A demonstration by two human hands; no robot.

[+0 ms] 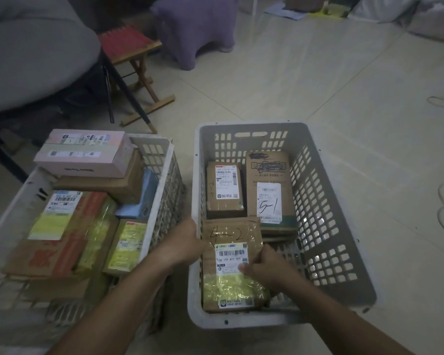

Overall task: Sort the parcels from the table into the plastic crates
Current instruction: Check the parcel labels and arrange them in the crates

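Two plastic crates are set side by side on the floor: left crate (162,160) piled w/ boxes, right crate (326,201) holding 3 parcels. The "4-2" parcel (231,262) lies at its near end, gripped at the left edge by the left hand (182,242), pinched at the right edge by the right hand (264,267).

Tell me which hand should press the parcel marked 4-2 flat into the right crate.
Right, probably: the right hand already lies on the 4-2 parcel inside the right crate; the left hand only holds its left edge.

Brown parcel (231,262) flat in grey crate (326,226)
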